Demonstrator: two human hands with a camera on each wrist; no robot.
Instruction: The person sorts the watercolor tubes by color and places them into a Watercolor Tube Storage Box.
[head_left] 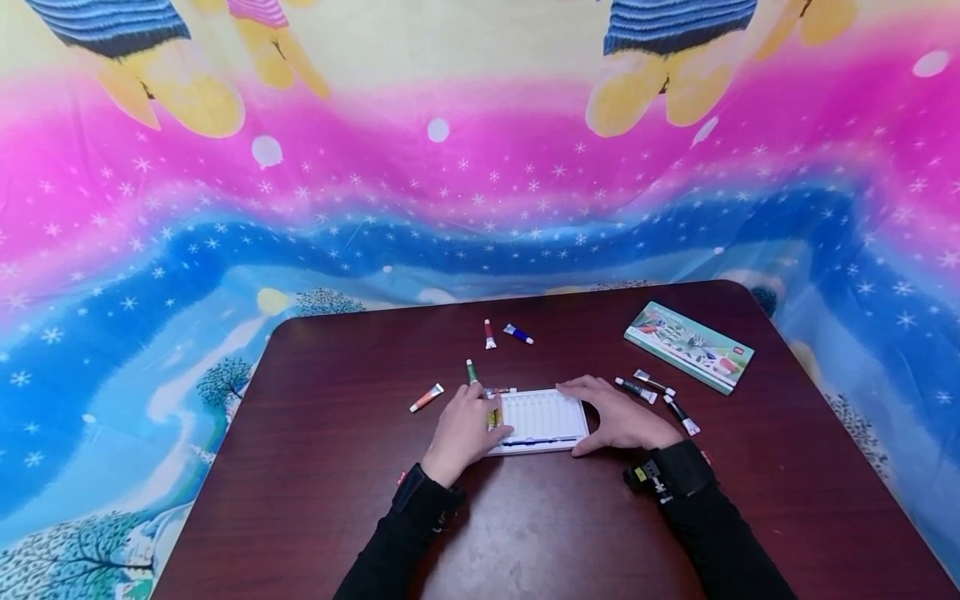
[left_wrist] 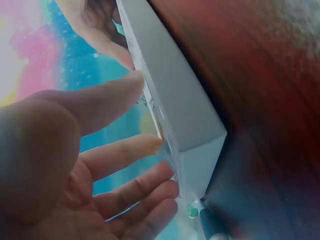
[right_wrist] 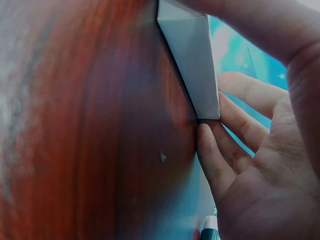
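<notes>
A white ribbed tray (head_left: 543, 417) lies flat on the dark red-brown table (head_left: 525, 533), with a hand at each end. My left hand (head_left: 463, 427) touches its left end with nearly straight fingers (left_wrist: 125, 150), the thumb near the front edge; a yellowish tube (head_left: 492, 414) shows just under those fingers. On the other side, my right hand (head_left: 618, 417) rests flat against the right end, thumb along the front and fingers (right_wrist: 235, 112) beside the corner. The tray's side wall (left_wrist: 175, 100) and its corner (right_wrist: 195, 60) fill the wrist views.
Loose paint tubes lie around: orange (head_left: 426, 398), green (head_left: 472, 371), red (head_left: 489, 334), blue (head_left: 518, 334), and three dark ones (head_left: 654, 390) right of the tray. A flat printed box (head_left: 688, 346) sits at the back right. A bright patterned cloth hangs behind.
</notes>
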